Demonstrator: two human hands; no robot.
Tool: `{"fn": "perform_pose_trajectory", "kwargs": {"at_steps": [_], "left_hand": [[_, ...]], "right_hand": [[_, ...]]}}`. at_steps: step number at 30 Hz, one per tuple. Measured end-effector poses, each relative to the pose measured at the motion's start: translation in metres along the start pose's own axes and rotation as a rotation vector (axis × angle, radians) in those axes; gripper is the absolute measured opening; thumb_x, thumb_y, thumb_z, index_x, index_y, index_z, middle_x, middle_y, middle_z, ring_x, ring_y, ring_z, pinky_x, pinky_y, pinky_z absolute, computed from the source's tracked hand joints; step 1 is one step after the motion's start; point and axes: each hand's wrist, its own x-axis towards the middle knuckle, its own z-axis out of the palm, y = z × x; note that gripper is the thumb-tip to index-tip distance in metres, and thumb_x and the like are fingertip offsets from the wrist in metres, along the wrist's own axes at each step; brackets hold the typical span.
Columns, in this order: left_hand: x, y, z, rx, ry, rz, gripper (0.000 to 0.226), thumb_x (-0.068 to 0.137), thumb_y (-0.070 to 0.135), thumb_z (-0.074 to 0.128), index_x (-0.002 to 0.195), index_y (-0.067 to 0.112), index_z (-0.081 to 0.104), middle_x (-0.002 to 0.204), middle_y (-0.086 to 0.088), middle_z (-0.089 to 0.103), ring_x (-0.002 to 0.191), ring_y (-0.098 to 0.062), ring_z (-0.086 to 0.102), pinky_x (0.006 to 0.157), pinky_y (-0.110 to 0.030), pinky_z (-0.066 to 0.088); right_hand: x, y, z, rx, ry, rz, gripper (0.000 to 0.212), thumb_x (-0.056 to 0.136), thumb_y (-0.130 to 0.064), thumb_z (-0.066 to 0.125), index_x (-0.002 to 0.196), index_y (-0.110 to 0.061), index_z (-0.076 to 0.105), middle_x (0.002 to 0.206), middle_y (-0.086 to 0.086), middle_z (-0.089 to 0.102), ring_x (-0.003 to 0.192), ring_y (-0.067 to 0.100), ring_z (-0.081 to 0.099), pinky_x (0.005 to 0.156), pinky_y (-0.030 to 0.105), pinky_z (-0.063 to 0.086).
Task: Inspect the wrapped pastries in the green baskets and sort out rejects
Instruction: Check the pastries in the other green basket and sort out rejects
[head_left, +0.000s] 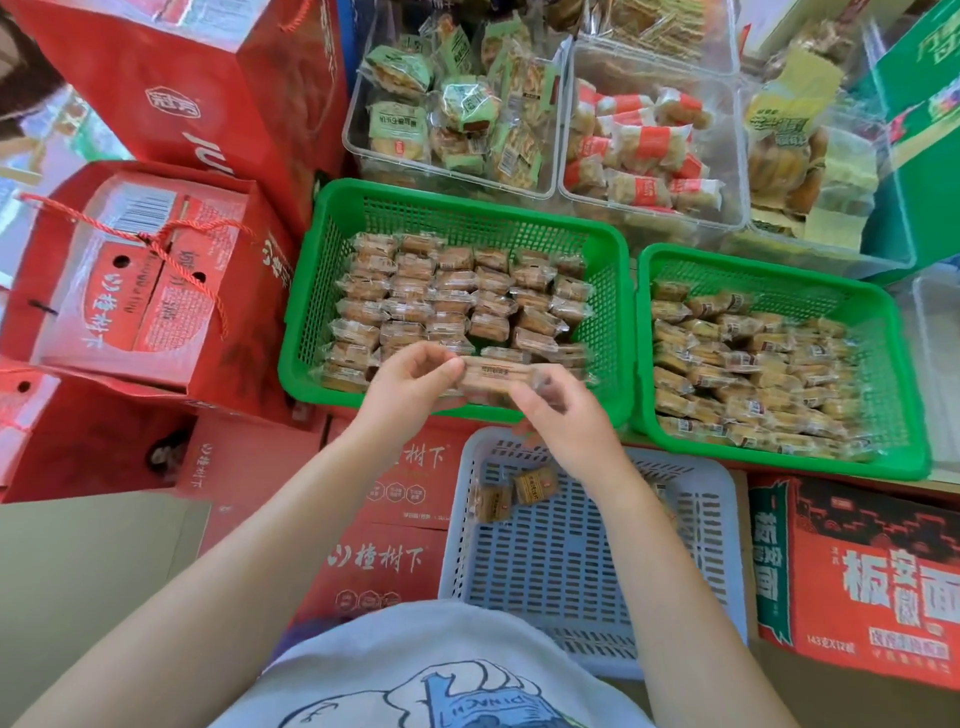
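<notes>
Head view, item in hand: we see one wrapped pastry held up over the near rim of the left green basket, its long side level.
Head view, left hand: fingers curled, pinching the left end of the wrapper.
Head view, right hand: fingers curled round the right end of the same pastry; both hands grasp it, neither is free.
Head view, left green basket contents: packed in fairly neat rows, nearly full; we judge that little has been taken from it.
Head view, right green basket: just beside the left one, also full of wrapped pastries, lying looser; no hand is near it.
Head view, blue-grey basket: sits in front of the green pair, under the right wrist; two wrapped pastries lie at its far left corner. We take these for rejects, though no fault shows on them at this blur.
Head view, surroundings: clear tubs of other snacks behind the green baskets; red gift boxes to the left.
Progress, our judgement: early. One piece under inspection, two set apart, the bulk of both green baskets left to check.
Verdict on held piece: cannot tell; the wrapper detail is too small to read.
</notes>
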Motion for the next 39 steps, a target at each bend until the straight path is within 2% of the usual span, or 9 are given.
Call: {"fn": "perform_pose_trajectory", "kwargs": {"at_steps": [3, 6, 9, 14, 21, 25, 29, 33, 39], "left_hand": [[0.025, 0.001, 0.009, 0.178, 0.011, 0.037, 0.013, 0.101, 0.026, 0.058, 0.1, 0.016, 0.067, 0.092, 0.006, 0.07, 0.087, -0.009, 0.064, 0.072, -0.015, 0.05], [0.055, -0.004, 0.017, 0.562, 0.007, 0.152, 0.015, 0.101, 0.023, 0.057, 0.111, 0.019, 0.067, 0.108, 0.005, 0.068, 0.102, -0.014, 0.062, 0.085, -0.029, 0.052], [0.083, -0.011, 0.026, 0.968, -0.038, 0.322, 0.03, 0.099, 0.022, 0.06, 0.128, 0.018, 0.064, 0.124, -0.001, 0.066, 0.119, -0.022, 0.056, 0.097, -0.039, 0.049], [0.107, -0.025, 0.041, 1.239, -0.095, 0.371, 0.034, 0.096, 0.026, 0.064, 0.13, 0.019, 0.064, 0.116, -0.006, 0.07, 0.113, -0.029, 0.056, 0.092, -0.042, 0.05], [0.108, -0.029, 0.041, 1.042, -0.106, 0.293, 0.024, 0.097, 0.01, 0.056, 0.112, 0.011, 0.074, 0.108, -0.006, 0.073, 0.106, -0.025, 0.062, 0.081, -0.037, 0.055], [0.101, -0.031, 0.028, 0.979, -0.054, 0.289, 0.023, 0.095, 0.01, 0.058, 0.11, 0.009, 0.075, 0.106, -0.005, 0.072, 0.102, -0.021, 0.062, 0.077, -0.024, 0.043], [0.093, -0.036, 0.029, 0.984, -0.034, 0.296, 0.023, 0.093, 0.01, 0.058, 0.11, 0.008, 0.075, 0.107, -0.008, 0.072, 0.109, -0.025, 0.059, 0.086, -0.03, 0.045], [0.091, -0.041, 0.031, 1.001, -0.062, 0.271, 0.024, 0.093, 0.011, 0.057, 0.109, 0.007, 0.075, 0.102, -0.011, 0.072, 0.108, -0.028, 0.058, 0.088, -0.039, 0.052], [0.088, -0.04, 0.031, 1.002, -0.053, 0.244, 0.023, 0.091, 0.008, 0.055, 0.103, 0.005, 0.074, 0.094, -0.013, 0.069, 0.103, -0.029, 0.056, 0.082, -0.038, 0.05]], "right_hand": [[0.021, 0.002, -0.006, 0.071, 0.127, 0.058, 0.016, 0.092, -0.044, 0.06, 0.101, -0.03, 0.058, 0.092, -0.002, 0.063, 0.084, 0.019, 0.064, 0.08, 0.049, 0.056], [0.042, 0.01, -0.022, 0.196, 0.272, 0.174, 0.011, 0.096, -0.033, 0.06, 0.106, -0.031, 0.057, 0.099, 0.001, 0.061, 0.083, 0.021, 0.06, 0.074, 0.044, 0.053], [0.057, 0.019, -0.034, 0.288, 0.329, 0.245, 0.011, 0.095, -0.035, 0.061, 0.105, -0.032, 0.06, 0.109, 0.008, 0.065, 0.081, 0.021, 0.063, 0.076, 0.047, 0.057], [0.07, 0.029, -0.031, 0.328, 0.319, 0.276, 0.008, 0.097, -0.032, 0.061, 0.104, -0.028, 0.061, 0.107, 0.004, 0.065, 0.079, 0.016, 0.063, 0.068, 0.035, 0.052], [0.077, 0.033, -0.016, 0.358, 0.311, 0.268, 0.011, 0.097, -0.029, 0.061, 0.107, -0.025, 0.061, 0.109, 0.003, 0.066, 0.08, 0.015, 0.064, 0.069, 0.033, 0.053], [0.086, 0.029, -0.008, 0.333, 0.231, 0.245, 0.035, 0.096, -0.033, 0.064, 0.128, -0.023, 0.057, 0.116, -0.002, 0.065, 0.087, 0.013, 0.068, 0.074, 0.031, 0.054], [0.099, 0.025, 0.004, -0.043, 0.138, 0.154, 0.042, 0.091, -0.04, 0.069, 0.128, -0.024, 0.061, 0.124, -0.004, 0.063, 0.112, 0.016, 0.06, 0.094, 0.037, 0.051], [0.107, 0.018, 0.014, -0.512, 0.168, 0.032, 0.051, 0.09, -0.044, 0.069, 0.133, -0.017, 0.061, 0.127, 0.01, 0.058, 0.115, 0.027, 0.056, 0.091, 0.034, 0.046], [0.121, 0.009, 0.025, -0.608, -0.047, 0.062, 0.055, 0.101, -0.042, 0.053, 0.145, -0.011, 0.048, 0.142, 0.019, 0.046, 0.129, 0.035, 0.047, 0.103, 0.039, 0.04]]}}
